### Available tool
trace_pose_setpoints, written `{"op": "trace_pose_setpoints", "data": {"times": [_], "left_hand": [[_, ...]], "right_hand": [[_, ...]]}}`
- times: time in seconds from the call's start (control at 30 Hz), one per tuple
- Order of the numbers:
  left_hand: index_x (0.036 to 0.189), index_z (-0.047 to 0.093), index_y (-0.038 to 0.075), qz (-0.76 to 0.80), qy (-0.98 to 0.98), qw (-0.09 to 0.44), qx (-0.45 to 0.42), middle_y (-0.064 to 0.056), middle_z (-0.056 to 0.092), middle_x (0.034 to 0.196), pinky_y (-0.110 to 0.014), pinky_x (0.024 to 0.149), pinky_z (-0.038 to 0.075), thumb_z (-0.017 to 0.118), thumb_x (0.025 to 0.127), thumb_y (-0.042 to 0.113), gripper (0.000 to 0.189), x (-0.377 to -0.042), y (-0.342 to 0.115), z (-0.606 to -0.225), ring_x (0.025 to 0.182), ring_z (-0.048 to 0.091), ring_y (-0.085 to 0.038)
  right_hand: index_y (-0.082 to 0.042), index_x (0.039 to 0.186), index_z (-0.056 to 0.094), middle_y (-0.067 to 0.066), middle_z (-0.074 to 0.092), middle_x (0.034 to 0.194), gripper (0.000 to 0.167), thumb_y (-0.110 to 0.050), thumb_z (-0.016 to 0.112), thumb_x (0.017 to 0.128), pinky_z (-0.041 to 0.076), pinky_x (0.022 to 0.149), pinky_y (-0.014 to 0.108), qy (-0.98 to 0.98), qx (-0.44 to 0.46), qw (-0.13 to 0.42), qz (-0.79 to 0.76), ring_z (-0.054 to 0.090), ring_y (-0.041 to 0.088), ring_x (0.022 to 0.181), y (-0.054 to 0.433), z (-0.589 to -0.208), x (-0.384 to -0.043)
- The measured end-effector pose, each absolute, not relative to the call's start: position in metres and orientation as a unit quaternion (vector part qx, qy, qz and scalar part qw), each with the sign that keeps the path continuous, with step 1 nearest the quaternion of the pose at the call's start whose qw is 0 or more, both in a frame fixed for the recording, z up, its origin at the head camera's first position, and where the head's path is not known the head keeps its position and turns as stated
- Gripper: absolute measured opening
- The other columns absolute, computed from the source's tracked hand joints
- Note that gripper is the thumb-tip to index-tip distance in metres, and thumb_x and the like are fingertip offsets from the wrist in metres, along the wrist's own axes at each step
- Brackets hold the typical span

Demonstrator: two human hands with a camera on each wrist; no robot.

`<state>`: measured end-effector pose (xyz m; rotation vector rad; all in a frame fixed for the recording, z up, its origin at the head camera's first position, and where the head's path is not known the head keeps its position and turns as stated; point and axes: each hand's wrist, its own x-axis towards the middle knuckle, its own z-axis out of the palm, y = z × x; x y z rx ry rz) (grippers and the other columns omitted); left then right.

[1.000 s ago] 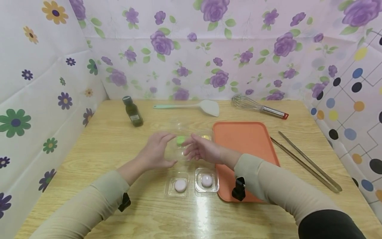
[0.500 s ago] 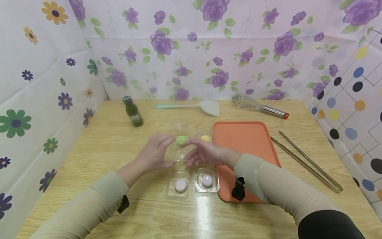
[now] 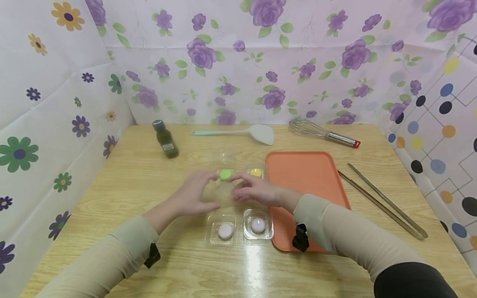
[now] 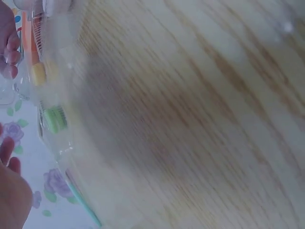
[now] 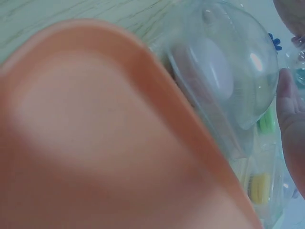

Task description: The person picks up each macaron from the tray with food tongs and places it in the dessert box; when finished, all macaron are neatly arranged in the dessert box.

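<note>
My left hand (image 3: 191,194) and right hand (image 3: 258,192) face each other with a blurred clear plastic box (image 3: 223,193) between them. The left thumb and fingers spread in a C along its side; the right fingers bend toward it. Just beyond, a green macaron (image 3: 225,175) sits in a clear box. To its right a yellow macaron (image 3: 256,173), also boxed, shows partly behind my right hand. Nearer me are two pale lilac macarons, the left one (image 3: 225,231) and the right one (image 3: 258,225), each in a clear box. A dome lid (image 5: 257,57) covers one in the right wrist view.
An orange tray (image 3: 303,169) lies under my right forearm, with long metal tongs (image 3: 387,203) to its right. Along the back are a dark green bottle (image 3: 167,140), a white spatula (image 3: 261,134) with a mint handle and a whisk (image 3: 324,133). Patterned cloth surrounds the table.
The hands shift slightly, the left a little lower, with the clear box between them now blurred. The green and yellow macarons show more fully than a second ago. The lilac macarons stay put.
</note>
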<state>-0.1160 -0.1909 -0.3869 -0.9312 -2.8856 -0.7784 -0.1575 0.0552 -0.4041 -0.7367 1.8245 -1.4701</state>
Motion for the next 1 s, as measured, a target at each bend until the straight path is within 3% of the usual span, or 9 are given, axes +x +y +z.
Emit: {"op": "trace_pose_setpoints", "data": {"times": [0.17, 0.33, 0.77, 0.93, 1.0], "left_hand": [[0.137, 0.041, 0.003, -0.309, -0.905, -0.067, -0.285, -0.011, 0.055, 0.12, -0.047, 0.09, 0.044, 0.069, 0.082, 0.025, 0.066, -0.116, -0.19, -0.387, 0.108, 0.051, -0.029], [0.138, 0.038, 0.001, -0.33, -0.899, -0.125, -0.26, -0.008, 0.056, 0.12, -0.047, 0.092, 0.044, 0.065, 0.087, 0.03, 0.065, -0.115, -0.191, -0.389, 0.108, 0.052, -0.024], [0.133, 0.046, 0.006, -0.296, -0.896, -0.107, -0.314, -0.005, 0.051, 0.118, -0.041, 0.089, 0.041, 0.079, 0.068, 0.041, 0.081, -0.111, -0.195, -0.397, 0.107, 0.046, -0.022], [0.122, 0.049, 0.005, -0.265, -0.901, -0.106, -0.327, -0.006, 0.051, 0.115, -0.042, 0.089, 0.039, 0.082, 0.06, 0.043, 0.08, -0.101, -0.195, -0.402, 0.104, 0.044, -0.023], [0.121, 0.049, 0.005, -0.255, -0.903, -0.108, -0.328, -0.005, 0.05, 0.114, -0.042, 0.09, 0.038, 0.083, 0.058, 0.044, 0.081, -0.097, -0.195, -0.404, 0.104, 0.044, -0.021]], "right_hand": [[-0.022, 0.133, 0.046, 0.008, 0.056, 0.123, 0.05, -0.02, 0.065, 0.087, 0.044, 0.095, 0.037, 0.733, -0.309, 0.295, -0.529, 0.052, 0.02, 0.114, 0.058, -0.404, -0.156], [-0.017, 0.135, 0.043, 0.009, 0.053, 0.125, 0.058, -0.016, 0.069, 0.084, 0.045, 0.094, 0.036, 0.725, -0.324, 0.287, -0.535, 0.054, 0.023, 0.111, 0.058, -0.405, -0.155], [-0.016, 0.139, 0.041, -0.004, 0.048, 0.132, 0.087, -0.051, 0.078, 0.068, 0.04, 0.095, 0.039, 0.834, -0.402, 0.186, -0.33, 0.045, 0.018, 0.117, 0.054, -0.402, -0.141], [-0.015, 0.136, 0.045, -0.001, 0.053, 0.125, 0.088, -0.057, 0.076, 0.066, 0.029, 0.1, 0.041, 0.856, -0.45, 0.126, -0.221, 0.04, 0.019, 0.118, 0.048, -0.401, -0.129], [-0.016, 0.135, 0.046, -0.002, 0.054, 0.12, 0.088, -0.06, 0.075, 0.065, 0.029, 0.096, 0.04, 0.864, -0.455, 0.111, -0.186, 0.04, 0.018, 0.113, 0.047, -0.4, -0.123]]}}
